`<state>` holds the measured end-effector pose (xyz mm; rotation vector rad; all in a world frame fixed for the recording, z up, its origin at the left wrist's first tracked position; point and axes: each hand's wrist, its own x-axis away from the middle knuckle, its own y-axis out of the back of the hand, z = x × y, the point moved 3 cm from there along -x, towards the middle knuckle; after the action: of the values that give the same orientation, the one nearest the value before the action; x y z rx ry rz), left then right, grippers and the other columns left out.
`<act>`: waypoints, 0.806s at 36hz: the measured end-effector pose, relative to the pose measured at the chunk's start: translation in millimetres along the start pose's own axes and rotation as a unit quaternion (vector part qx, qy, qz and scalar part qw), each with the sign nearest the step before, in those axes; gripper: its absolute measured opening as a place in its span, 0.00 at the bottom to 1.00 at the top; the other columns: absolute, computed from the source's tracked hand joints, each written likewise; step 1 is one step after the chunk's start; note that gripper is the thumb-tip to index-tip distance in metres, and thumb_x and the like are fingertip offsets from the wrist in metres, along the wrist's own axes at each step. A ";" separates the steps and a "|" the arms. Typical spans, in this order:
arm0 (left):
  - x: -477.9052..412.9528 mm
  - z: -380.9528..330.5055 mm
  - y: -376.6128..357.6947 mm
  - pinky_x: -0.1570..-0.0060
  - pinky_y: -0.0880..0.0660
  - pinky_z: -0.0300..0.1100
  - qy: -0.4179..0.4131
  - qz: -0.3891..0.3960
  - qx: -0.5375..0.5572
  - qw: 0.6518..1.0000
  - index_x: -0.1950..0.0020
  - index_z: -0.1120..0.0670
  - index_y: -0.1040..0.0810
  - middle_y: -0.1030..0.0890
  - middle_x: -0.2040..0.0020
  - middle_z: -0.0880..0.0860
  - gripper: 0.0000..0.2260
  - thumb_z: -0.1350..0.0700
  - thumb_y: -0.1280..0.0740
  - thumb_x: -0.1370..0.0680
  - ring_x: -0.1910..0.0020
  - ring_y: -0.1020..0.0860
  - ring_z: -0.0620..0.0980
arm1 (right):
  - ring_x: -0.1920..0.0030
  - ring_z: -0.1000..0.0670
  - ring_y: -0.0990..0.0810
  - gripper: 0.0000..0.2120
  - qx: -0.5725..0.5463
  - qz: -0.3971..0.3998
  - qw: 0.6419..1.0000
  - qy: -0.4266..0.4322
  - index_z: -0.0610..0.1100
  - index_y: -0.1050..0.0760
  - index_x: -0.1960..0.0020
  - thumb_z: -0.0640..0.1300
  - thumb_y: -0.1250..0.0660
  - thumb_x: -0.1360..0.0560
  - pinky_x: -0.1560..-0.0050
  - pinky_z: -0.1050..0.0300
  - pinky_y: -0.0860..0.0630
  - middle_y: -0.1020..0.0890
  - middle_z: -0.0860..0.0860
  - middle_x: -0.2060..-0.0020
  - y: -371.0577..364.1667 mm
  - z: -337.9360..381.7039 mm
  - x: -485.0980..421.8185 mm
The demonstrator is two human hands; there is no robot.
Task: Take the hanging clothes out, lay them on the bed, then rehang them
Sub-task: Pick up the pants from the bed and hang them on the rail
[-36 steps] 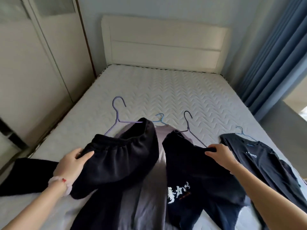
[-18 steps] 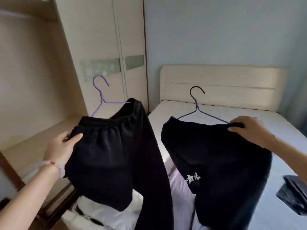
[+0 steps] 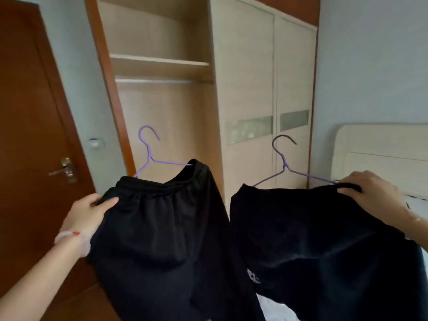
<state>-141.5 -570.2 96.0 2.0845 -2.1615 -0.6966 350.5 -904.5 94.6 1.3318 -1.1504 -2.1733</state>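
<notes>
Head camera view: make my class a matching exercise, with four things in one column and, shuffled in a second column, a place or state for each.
Things:
1. purple hanger
2. dark hanger
3. wardrobe rail
4. door

Places or states:
A. bare, under the shelf
B. carries the printed garment gripped by the right hand
C. brown, far left
D. carries the gathered-waist garment gripped by the left hand

Pairs: 1-D; 2-B; 3-A; 4-C

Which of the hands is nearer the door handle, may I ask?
Left. The left hand is below-right of the door handle; the right hand far right, by the headboard.
</notes>
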 end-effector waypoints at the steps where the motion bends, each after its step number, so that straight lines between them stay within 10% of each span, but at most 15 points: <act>1: -3.3 0.5 8.4 0.56 0.25 0.51 0.012 -0.009 0.002 1.000 0.58 0.54 0.21 0.18 0.58 0.56 0.11 0.46 0.30 0.26 0.57 0.20 0.60 | 0.52 0.49 0.26 0.05 -0.006 -0.005 1.000 0.013 0.52 0.20 0.52 0.47 0.34 0.26 0.57 0.51 0.27 0.21 0.55 0.59 -6.3 6.6 -12.3; 15: -54.8 52.9 131.7 0.60 0.27 0.53 0.063 -0.189 -0.061 0.978 0.62 0.53 0.25 0.20 0.59 0.64 0.19 0.38 0.28 0.34 0.57 0.20 0.67 | 0.47 0.46 0.26 0.08 -0.102 -0.006 0.984 0.146 0.46 0.19 0.50 0.47 0.33 0.26 0.51 0.50 0.29 0.18 0.50 0.54 -118.0 150.8 -136.5; 29: -226.1 148.6 163.3 0.62 0.32 0.50 0.059 -0.123 -0.115 0.984 0.56 0.62 0.26 0.23 0.54 0.68 0.22 0.41 0.31 0.27 0.54 0.22 0.69 | 0.46 0.43 0.26 0.07 -0.125 -0.027 0.979 0.156 0.45 0.18 0.52 0.45 0.31 0.27 0.48 0.43 0.28 0.19 0.49 0.56 -261.3 312.1 -239.1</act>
<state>-326.5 -314.4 80.8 2.2248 -1.6912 -0.7794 233.2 -447.3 101.0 1.5331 -0.7051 -1.9730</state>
